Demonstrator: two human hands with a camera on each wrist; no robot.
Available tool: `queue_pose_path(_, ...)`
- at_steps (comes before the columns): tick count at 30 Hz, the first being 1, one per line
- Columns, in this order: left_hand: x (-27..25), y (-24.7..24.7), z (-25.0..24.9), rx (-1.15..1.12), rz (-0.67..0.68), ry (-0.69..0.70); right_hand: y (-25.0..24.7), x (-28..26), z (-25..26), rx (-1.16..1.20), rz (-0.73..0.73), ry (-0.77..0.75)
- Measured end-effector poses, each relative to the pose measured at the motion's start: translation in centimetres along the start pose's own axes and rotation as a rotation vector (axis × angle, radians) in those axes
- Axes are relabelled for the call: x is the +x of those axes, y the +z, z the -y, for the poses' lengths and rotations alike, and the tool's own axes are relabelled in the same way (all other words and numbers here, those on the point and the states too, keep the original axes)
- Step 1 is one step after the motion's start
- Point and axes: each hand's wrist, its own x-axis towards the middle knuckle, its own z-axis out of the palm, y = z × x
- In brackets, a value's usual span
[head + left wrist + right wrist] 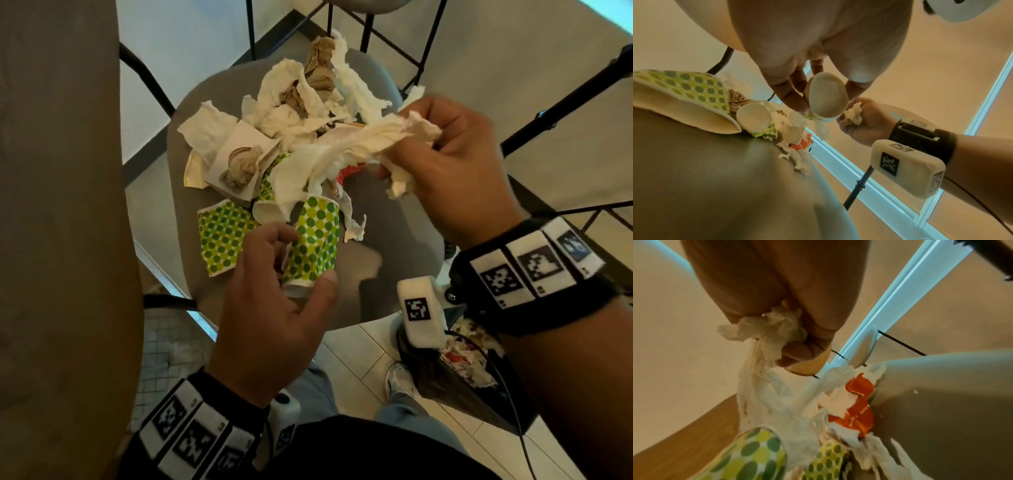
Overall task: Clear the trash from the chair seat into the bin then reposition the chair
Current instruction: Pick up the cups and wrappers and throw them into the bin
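Note:
A grey chair seat (pixel 394 260) carries a heap of crumpled white tissues (pixel 294 113), brown paper and flattened green-dotted paper cups (pixel 222 236). My left hand (pixel 274 308) pinches one green-dotted paper cup (pixel 313 240) near its base (pixel 826 97), lifted just off the seat. My right hand (pixel 459 164) grips a long white tissue (pixel 370 144) that trails down into the heap (pixel 777 402). An orange wrapper (pixel 857 405) lies under the tissues. A black bin (pixel 472 390) with trash in it stands on the floor at lower right, partly hidden by my right forearm.
A wooden table edge (pixel 58 205) fills the left side. Black metal chair legs (pixel 561 102) and another chair's frame (pixel 397 34) stand behind the seat. A cable (pixel 513 411) runs across the bin. My feet (pixel 397 377) are on the tiled floor beside it.

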Motion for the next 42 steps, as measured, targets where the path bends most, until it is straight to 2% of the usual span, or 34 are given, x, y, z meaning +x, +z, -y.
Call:
queue_pose_path(3,-0.3,0.0,-0.3,-0.024,-0.005,0.053,-1.4,-0.8,0.8,0.014,-0.006,-0.036)
queue_pose_path(9,-1.4,0.3,-0.5,-0.059,0.04,0.075,-4.2,-4.2,-0.2,-0.031,-0.047,0.01)
queue_pose_path(16,-2.8,2.8,-3.6,-0.002,0.094,0.18,-10.7,-11.5,-0.2,0.154,-0.256,-0.012)
queue_pose_path(21,-4.9,9.0,-7.2,-0.122,0.289,0.3,-18.3,-20.0,-1.5,0.135,-0.475,0.064)
queue_pose_path(24,-6.3,14.9,-8.4,-0.131,0.469,0.311,-22.9,-26.1,-4.4,0.047,-0.593,0.174)
queue_pose_path(27,-7.5,22.6,-7.9,-0.089,0.685,0.281,-26.6,-32.2,-9.8,0.004,-0.7,0.341)
queue_pose_path(30,-8.6,31.4,-5.0,0.043,0.896,0.262,-28.8,-37.7,-17.1,-0.041,-0.742,0.553)
queue_pose_path(33,-9.8,39.4,-1.1,0.189,1.061,0.2,-29.8,-41.9,-25.3,-0.099,-0.77,0.825)
queue_pose_path(36,-10.9,45.6,3.0,0.382,1.159,0.127,-30.3,-44.8,-33.8,-0.089,-0.723,1.08)
queue_pose_path(38,-11.6,48.6,5.4,0.484,1.178,0.072,-30.2,-46.2,-39.1,-0.038,-0.68,1.187)
queue_pose_path(42,-13.2,52.5,9.0,0.577,1.195,0.001,-29.4,-45.2,-42.6,0.098,-0.683,1.358)
